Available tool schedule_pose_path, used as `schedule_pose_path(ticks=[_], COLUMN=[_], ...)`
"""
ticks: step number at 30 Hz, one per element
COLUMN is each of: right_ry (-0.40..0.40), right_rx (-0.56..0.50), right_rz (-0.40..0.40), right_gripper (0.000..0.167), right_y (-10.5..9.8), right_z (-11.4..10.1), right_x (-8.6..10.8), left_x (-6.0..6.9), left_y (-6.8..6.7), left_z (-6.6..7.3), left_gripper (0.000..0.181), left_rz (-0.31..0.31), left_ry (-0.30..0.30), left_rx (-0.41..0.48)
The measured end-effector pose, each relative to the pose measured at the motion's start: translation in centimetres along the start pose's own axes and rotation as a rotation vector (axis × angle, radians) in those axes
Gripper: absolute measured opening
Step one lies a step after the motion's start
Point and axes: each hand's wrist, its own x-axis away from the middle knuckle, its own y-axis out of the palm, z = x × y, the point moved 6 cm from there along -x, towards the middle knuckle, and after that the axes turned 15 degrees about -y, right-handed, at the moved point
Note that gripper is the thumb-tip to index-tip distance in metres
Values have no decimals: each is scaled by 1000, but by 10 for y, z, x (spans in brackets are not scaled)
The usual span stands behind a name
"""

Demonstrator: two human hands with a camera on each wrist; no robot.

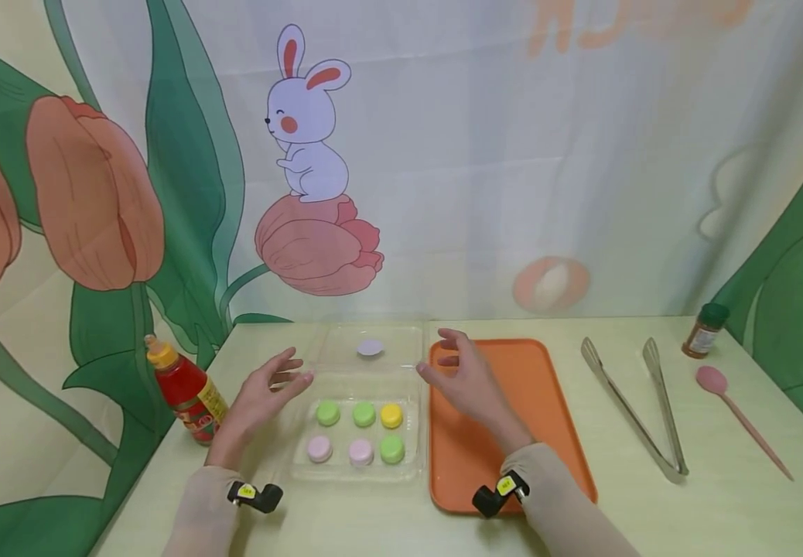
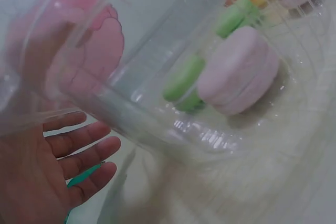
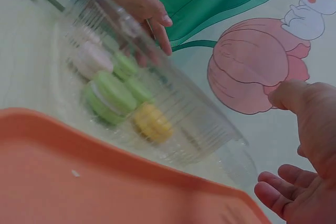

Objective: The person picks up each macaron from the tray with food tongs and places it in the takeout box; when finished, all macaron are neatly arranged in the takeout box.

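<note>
A clear plastic hinged box (image 1: 411, 469) stands with its lid (image 1: 335, 352) laid back. Inside its base sit several macarons: green (image 1: 328, 412), yellow (image 1: 391, 415) and pale pink (image 1: 319, 449). To the left of the box is my left hand (image 1: 265, 394), its fingers loosely extended and holding nothing. My right hand (image 1: 469, 385) hovers above the orange tray (image 1: 548, 464), with the thumb near the lid's right edge. Whether that thumb touches the lid, I cannot tell. Both wrist views show the fingers free, with the macarons seen through the box wall.
A red sauce bottle (image 1: 193, 394) with a yellow cap stands at the left table edge. Right of the tray lie metal tongs (image 1: 627, 402), spread apart, and a pink spoon (image 1: 713, 381). A green-capped spice jar (image 1: 705, 333) stands at the back right. A printed curtain (image 1: 443, 155) hangs behind.
</note>
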Motion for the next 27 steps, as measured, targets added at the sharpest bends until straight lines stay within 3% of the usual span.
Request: schedule_pose_path(ticks=[13,18,27], right_ry=[58,77,86], right_rx=[20,14,-27], right_rz=[-63,-62,-72], right_gripper=[73,67,63], right_y=[28,31,30], right_z=[13,17,18], right_x=[5,6,5], left_x=[-8,-10,-9], left_y=[7,5,5], left_z=[-13,-16,-16], left_gripper=[69,58,56], left_rz=[19,4,-61], left_ry=[-23,6,26], left_rx=[-36,8,125])
